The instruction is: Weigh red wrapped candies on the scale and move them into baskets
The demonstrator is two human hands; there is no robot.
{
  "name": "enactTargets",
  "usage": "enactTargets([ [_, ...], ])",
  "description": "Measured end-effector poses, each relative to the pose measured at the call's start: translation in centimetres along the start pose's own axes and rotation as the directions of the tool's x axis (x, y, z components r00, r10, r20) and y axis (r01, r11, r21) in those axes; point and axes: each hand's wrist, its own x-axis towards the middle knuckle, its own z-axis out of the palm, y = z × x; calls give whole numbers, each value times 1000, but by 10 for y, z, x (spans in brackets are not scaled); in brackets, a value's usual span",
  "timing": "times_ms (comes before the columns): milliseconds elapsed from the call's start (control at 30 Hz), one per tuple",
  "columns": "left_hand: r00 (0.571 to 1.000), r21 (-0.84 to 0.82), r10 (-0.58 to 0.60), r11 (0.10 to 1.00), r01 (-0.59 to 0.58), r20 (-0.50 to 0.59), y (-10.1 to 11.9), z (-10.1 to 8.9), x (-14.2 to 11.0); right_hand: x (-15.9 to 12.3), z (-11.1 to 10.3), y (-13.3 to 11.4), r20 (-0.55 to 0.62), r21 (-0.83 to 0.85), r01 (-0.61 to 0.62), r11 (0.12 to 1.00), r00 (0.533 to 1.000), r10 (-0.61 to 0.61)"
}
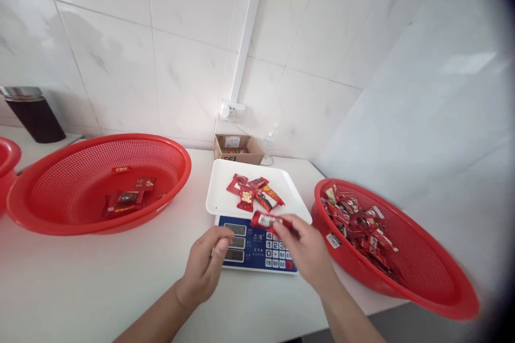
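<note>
My right hand (303, 249) pinches a red wrapped candy (265, 220) between thumb and fingers, above the keypad of a blue and white digital scale (257, 260). To the left of the keypad, my left hand (205, 263) is curled closed beside the display windows, and nothing shows in its fingers. Several red candy packets (246, 198) lie in a loose cluster on the scale's white tray (219, 174). The right hand covers part of the keys.
A red perforated basket (438, 268) on the right holds many wrapped candies. Another red basket (161, 144) on the left contains several packets. Behind the scale stands an open cardboard box (229, 158) below a wall socket (231, 112). A dark canister (38, 118) is at far left.
</note>
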Motion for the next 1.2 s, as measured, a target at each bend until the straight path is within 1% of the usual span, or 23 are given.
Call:
enactTargets([
  [33, 996, -28, -37, 999, 35, -84, -1, -2, 1, 16, -3, -1, -31, -11, -9, 1000, 999, 9],
  [67, 984, -55, -72, 996, 63, -164, -3, -5, 4, 32, -5, -1, -58, -20, 7, 1000, 998, -8],
  [133, 946, -111, -142, 987, 114, -290, -6, -9, 9, 63, -5, 1, -82, -47, 44, 998, 996, -47],
  [167, 925, -140, -180, 980, 139, -336, -8, -11, 12, 77, -3, 3, -89, -78, 53, 996, 994, -60],
  [267, 867, -219, -275, 955, 198, -415, -13, -17, 21, 109, 8, 8, -95, -219, 39, 975, 994, -61],
  [367, 835, -259, -317, 941, 218, -451, -18, -21, 25, 123, 19, 11, -81, -319, 16, 948, 996, -44],
  [433, 831, -263, -319, 940, 217, -455, -19, -22, 26, 124, 21, 11, -81, -334, 20, 942, 995, -50],
  [500, 836, -256, -313, 943, 215, -451, -19, -22, 26, 120, 19, 10, -91, -331, 36, 943, 993, -69],
  [733, 850, -221, -318, 944, 244, -420, -15, -21, 26, 99, -4, 2, -162, -340, 128, 931, 968, -193],
  [867, 843, -219, -330, 941, 257, -424, -15, -22, 27, 95, -17, 2, -177, -369, 115, 922, 966, -191],
  [1000, 847, -225, -327, 941, 252, -419, -16, -21, 28, 93, -23, 3, -180, -339, 127, 932, 964, -197],
  [1067, 862, -218, -308, 947, 237, -402, -16, -21, 26, 86, -21, 0, -161, -300, 159, 941, 964, -214],
  [1100, 876, -205, -289, 953, 223, -387, -17, -20, 25, 80, -18, -3, -133, -273, 190, 943, 963, -232],
  [1167, 917, -147, -219, 973, 179, -334, -17, -20, 21, 64, -9, -11, -40, -210, 284, 935, 953, -299],
  [1200, 942, -105, -163, 985, 138, -294, -17, -20, 19, 54, -3, -16, 25, -178, 345, 922, 938, -346],
])
